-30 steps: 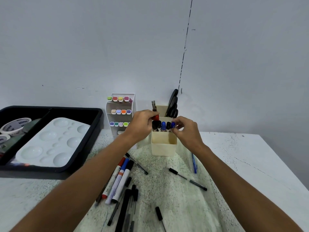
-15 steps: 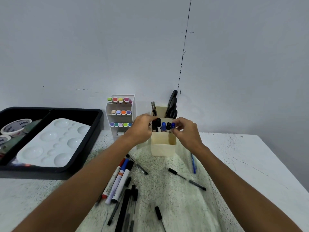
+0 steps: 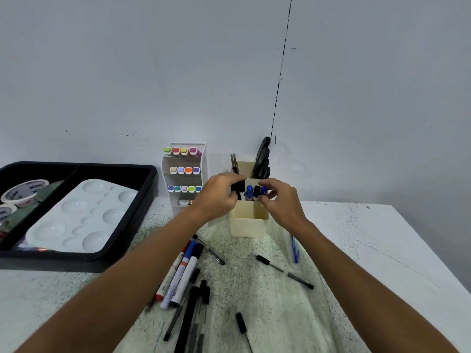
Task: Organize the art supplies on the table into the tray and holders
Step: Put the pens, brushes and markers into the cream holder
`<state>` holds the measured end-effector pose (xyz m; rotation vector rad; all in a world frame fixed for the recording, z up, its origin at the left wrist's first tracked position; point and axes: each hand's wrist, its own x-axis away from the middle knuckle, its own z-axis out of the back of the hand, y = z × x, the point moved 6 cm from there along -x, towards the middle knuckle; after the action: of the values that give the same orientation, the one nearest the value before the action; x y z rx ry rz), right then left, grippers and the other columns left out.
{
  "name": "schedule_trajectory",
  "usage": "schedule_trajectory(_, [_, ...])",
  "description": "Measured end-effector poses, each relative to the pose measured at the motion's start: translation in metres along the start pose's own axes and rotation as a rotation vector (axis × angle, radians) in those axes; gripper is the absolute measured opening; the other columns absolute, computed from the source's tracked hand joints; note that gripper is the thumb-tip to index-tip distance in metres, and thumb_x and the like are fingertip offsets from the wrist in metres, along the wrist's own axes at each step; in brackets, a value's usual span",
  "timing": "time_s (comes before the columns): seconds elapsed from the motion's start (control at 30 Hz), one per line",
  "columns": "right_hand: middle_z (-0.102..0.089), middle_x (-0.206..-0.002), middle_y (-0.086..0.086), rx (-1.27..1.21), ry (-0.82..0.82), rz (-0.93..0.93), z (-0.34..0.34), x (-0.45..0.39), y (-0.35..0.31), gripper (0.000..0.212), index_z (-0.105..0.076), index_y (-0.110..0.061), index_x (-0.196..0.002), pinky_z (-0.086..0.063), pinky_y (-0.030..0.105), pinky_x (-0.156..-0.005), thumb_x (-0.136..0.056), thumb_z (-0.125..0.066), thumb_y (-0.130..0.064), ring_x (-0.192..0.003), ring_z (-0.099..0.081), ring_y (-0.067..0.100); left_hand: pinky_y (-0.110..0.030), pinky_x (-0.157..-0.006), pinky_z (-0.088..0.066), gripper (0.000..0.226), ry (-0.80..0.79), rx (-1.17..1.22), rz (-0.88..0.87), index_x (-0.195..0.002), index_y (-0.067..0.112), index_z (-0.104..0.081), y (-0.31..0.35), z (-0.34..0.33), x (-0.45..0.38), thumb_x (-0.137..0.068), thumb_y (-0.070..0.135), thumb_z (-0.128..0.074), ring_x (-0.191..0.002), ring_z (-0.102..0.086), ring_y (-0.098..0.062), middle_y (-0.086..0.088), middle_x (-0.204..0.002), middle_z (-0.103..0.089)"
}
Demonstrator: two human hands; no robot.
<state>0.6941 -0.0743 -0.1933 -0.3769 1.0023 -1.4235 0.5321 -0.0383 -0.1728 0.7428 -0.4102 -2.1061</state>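
Note:
A cream holder [image 3: 248, 225] stands mid-table with several capped markers upright in its front compartment. My left hand [image 3: 219, 196] is at its left top edge, fingers curled round the black-capped markers [image 3: 238, 189]. My right hand [image 3: 281, 201] is at the right top edge, pinching a blue-capped marker [image 3: 263, 191]. Between them stand another blue cap [image 3: 249, 191] and a black cap [image 3: 256, 191]. Loose whiteboard markers [image 3: 183, 273] and black pens [image 3: 196, 314] lie on the table near my left forearm.
A black tray [image 3: 146, 197] at left holds a white palette [image 3: 81, 215] and tape rolls [image 3: 24, 191]. A white rack [image 3: 201, 159] of coloured markers stands by the wall. Scissors [image 3: 262, 159] and brushes [image 3: 234, 163] stick out of the holder's back. Single pens [image 3: 284, 271], [image 3: 295, 248], [image 3: 243, 327] lie around.
The red cap at my left fingers a second ago is out of sight. My left fingers now close on the black caps. Both hands stayed at the holder's top.

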Motion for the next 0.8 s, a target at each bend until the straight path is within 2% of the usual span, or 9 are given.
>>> schedule_trajectory(0.23, [-0.068,-0.106,0.002,0.02,-0.003,-0.008,-0.001,0.0,0.001,0.034,-0.067,-0.014,-0.115,-0.054,0.03,-0.078,-0.083,-0.069,-0.006,-0.081,-0.063,0.015,-0.038,-0.107,-0.042,0.048,-0.023,-0.006,-0.007,-0.131,0.011,-0.059,0.001,0.002,-0.002,-0.086,-0.004,-0.051,-0.129,-0.045,-0.022,-0.008,-0.139,-0.052])
schedule_trajectory(0.3, [-0.066,-0.111,0.002,0.025,0.001,-0.008,-0.001,0.001,0.001,0.037,-0.066,-0.014,-0.119,-0.053,0.029,-0.078,-0.083,-0.069,-0.006,-0.083,-0.062,0.016,-0.033,-0.112,-0.035,0.05,-0.025,-0.021,-0.014,-0.136,0.011,-0.054,0.002,0.003,0.0,-0.088,-0.002,-0.051,-0.134,-0.041,-0.021,-0.007,-0.144,-0.047])
schedule_trajectory(0.37, [-0.061,-0.113,0.0,0.044,0.045,0.01,0.002,0.005,-0.001,0.04,-0.063,-0.016,-0.122,-0.05,0.021,-0.074,-0.084,-0.069,-0.008,-0.084,-0.06,0.014,-0.024,-0.11,-0.029,0.053,0.012,-0.019,-0.05,-0.14,0.011,-0.048,0.005,0.006,0.008,-0.088,0.0,-0.052,-0.135,-0.04,-0.018,-0.007,-0.145,-0.047])
schedule_trajectory(0.43, [-0.057,-0.112,-0.003,0.063,0.141,0.055,0.008,0.015,-0.005,0.039,-0.061,-0.016,-0.122,-0.041,0.011,-0.07,-0.085,-0.067,-0.008,-0.086,-0.057,0.012,-0.022,-0.106,-0.033,0.049,0.09,-0.036,-0.145,-0.136,0.007,-0.052,0.011,0.012,0.023,-0.087,0.002,-0.055,-0.127,-0.049,-0.019,-0.009,-0.135,-0.055])
schedule_trajectory(0.57, [-0.06,-0.102,0.002,0.062,0.232,0.252,0.008,0.058,-0.021,0.026,-0.067,-0.007,-0.108,-0.039,0.007,-0.073,-0.083,-0.059,-0.006,-0.084,-0.055,0.01,-0.018,-0.092,-0.043,0.033,0.162,-0.043,-0.183,-0.112,0.003,-0.068,-0.004,0.017,0.078,-0.081,0.008,-0.059,-0.102,-0.062,-0.014,-0.007,-0.11,-0.069])
schedule_trajectory(0.6, [-0.061,-0.098,0.001,0.049,0.191,0.281,0.001,0.07,-0.022,0.024,-0.068,-0.005,-0.104,-0.039,0.006,-0.074,-0.082,-0.058,-0.006,-0.082,-0.054,0.007,-0.018,-0.09,-0.044,0.03,0.149,-0.058,-0.153,-0.108,0.004,-0.07,-0.014,0.016,0.093,-0.081,0.01,-0.059,-0.098,-0.062,-0.015,-0.006,-0.106,-0.07])
schedule_trajectory(0.67, [-0.061,-0.093,-0.003,0.024,0.037,0.287,-0.023,0.09,-0.021,0.023,-0.069,-0.006,-0.101,-0.039,0.007,-0.07,-0.082,-0.058,-0.007,-0.077,-0.053,0.003,-0.029,-0.09,-0.051,0.031,0.09,-0.097,-0.063,-0.105,0.006,-0.072,-0.043,0.011,0.121,-0.083,0.018,-0.054,-0.098,-0.065,-0.019,-0.006,-0.105,-0.071])
schedule_trajectory(0.73, [-0.063,-0.096,-0.002,0.039,-0.151,0.245,-0.053,0.107,-0.019,0.026,-0.069,-0.009,-0.106,-0.042,0.016,-0.071,-0.082,-0.058,-0.013,-0.081,-0.056,0.007,-0.041,-0.095,-0.051,0.044,0.007,-0.129,0.025,-0.112,0.006,-0.07,-0.075,0.004,0.145,-0.084,0.031,-0.048,-0.108,-0.063,-0.023,-0.008,-0.115,-0.069])
schedule_trajectory(0.8, [-0.063,-0.106,0.003,0.078,-0.315,0.206,-0.083,0.116,-0.022,0.034,-0.065,-0.01,-0.117,-0.046,0.026,-0.08,-0.084,-0.059,-0.019,-0.094,-0.057,0.015,-0.041,-0.103,-0.045,0.054,-0.07,-0.15,0.088,-0.124,0.008,-0.064,-0.098,-0.001,0.163,-0.087,0.043,-0.047,-0.121,-0.056,-0.022,-0.007,-0.128,-0.062])
